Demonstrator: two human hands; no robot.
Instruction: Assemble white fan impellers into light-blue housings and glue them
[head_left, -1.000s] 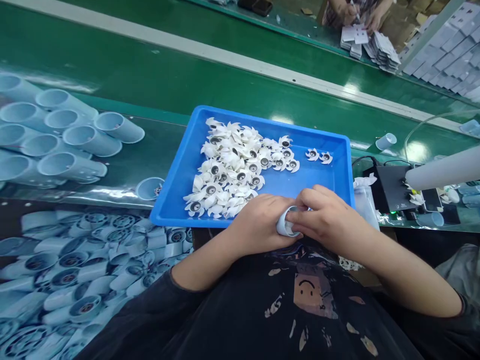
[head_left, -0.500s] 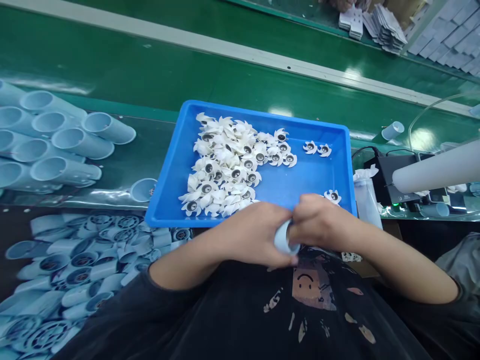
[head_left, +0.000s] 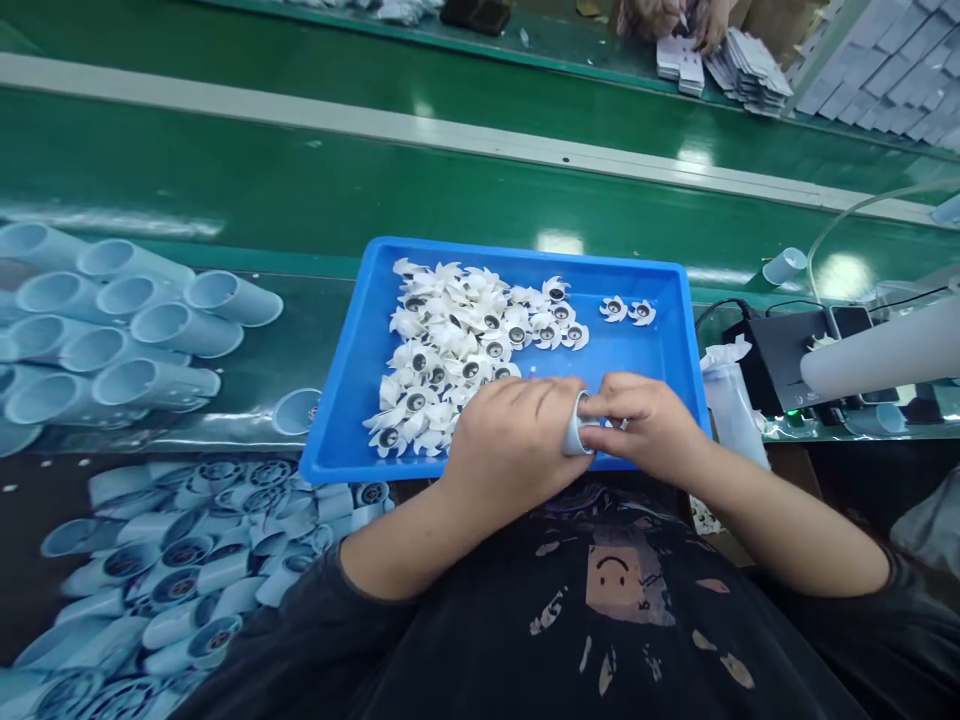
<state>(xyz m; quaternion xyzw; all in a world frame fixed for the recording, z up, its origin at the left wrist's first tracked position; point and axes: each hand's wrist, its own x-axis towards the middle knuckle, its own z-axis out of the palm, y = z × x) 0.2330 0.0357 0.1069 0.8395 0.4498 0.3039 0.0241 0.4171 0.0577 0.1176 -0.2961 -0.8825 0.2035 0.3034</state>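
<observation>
- Head view, only one. Left hand (head_left: 514, 440) curled around a pale blue plastic tube (head_left: 575, 425), fingers closed over the near side, firm hold.
- Right hand (head_left: 641, 425) half closed, fingers (head_left: 611, 402) pinched at the tube's open end. Exact grip is partly hidden.
- Tube sits between both hands, tilted, over the near rim of a blue plastic tray (head_left: 337, 440), lower middle of the frame.
- Pile of white plastic fans (head_left: 450, 350) fills the tray's left half, just beside the left hand.
- Two loose fans (head_left: 613, 309) (head_left: 642, 313) lie near the tray's far right corner, well apart from the pile.
- Upper left of the frame: stacked pale blue tubes (head_left: 135, 320) on a green conveyor belt (head_left: 225, 170).
- Lower left: heap of tubes with fan grilles (head_left: 187, 580), near the left forearm.
- Right of the tray, tight against its wall: clear plastic bag (head_left: 731, 405), then black box (head_left: 772, 360) with a long white tube (head_left: 881, 350) across it.
- Top right, far side of the belt: co-worker's hands (head_left: 667, 15) at stacks of white cards (head_left: 750, 72).
- Near edge: tray rim runs just in front of the person's black shirt (head_left: 615, 580).
</observation>
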